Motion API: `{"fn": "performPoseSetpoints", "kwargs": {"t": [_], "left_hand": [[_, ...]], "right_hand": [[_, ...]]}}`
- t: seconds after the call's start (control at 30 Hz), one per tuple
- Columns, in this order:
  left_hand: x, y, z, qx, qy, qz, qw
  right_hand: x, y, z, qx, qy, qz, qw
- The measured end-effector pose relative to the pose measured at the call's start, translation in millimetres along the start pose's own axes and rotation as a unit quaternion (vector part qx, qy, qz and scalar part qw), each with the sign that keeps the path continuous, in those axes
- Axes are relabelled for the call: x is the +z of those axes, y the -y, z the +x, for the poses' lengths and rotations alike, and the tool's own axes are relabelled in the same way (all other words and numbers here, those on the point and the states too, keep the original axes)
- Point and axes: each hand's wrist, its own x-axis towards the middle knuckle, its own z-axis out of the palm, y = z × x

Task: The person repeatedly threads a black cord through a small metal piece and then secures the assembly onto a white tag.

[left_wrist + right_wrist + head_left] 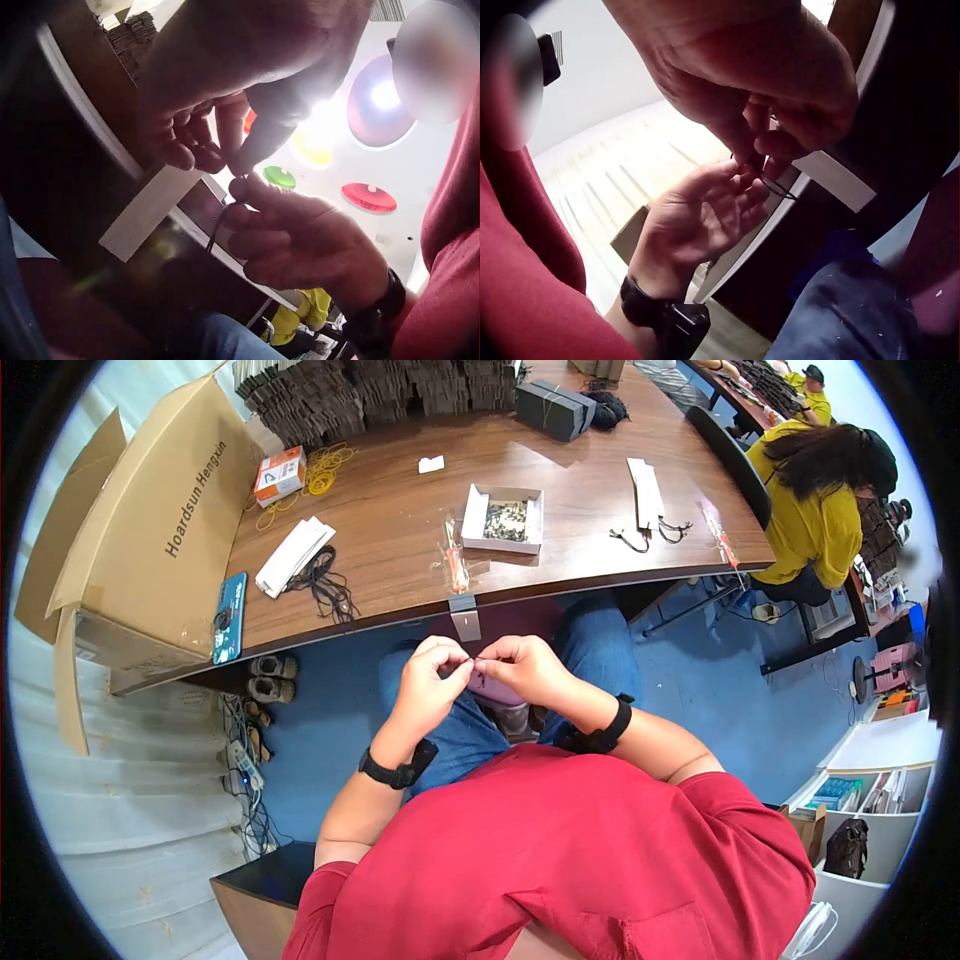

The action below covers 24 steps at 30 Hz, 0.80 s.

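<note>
In the head view the left hand and the right hand meet fingertip to fingertip over the lap, just off the table's front edge. Both pinch a thin dark cord; in the left wrist view the cord hangs in a loop by the right hand, with the left hand above it. The right wrist view shows the cord below the pinched fingertips of the right hand, beside the left hand. What lies between the fingertips is too small to tell.
On the table are a white box of small metallic pieces, white strips with dark cords, more white strips, a phone-like teal object and an orange-white box. A large carton stands left; a person in yellow is right.
</note>
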Motion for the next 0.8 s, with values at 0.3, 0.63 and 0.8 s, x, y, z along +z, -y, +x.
{"fn": "performPoseSetpoints", "kwargs": {"t": [0.3,0.63,0.8], "left_hand": [[6,27,9,-0.052,-0.097,-0.201,0.973],[28,60,15,-0.187,-0.088,-0.397,0.894],[40,55,15,-0.13,-0.071,-0.388,0.91]], "right_hand": [[-4,12,19,0.098,0.008,0.218,0.971],[5,-18,30,0.194,0.019,0.267,0.944],[8,-38,29,0.296,0.07,0.369,0.878]]}}
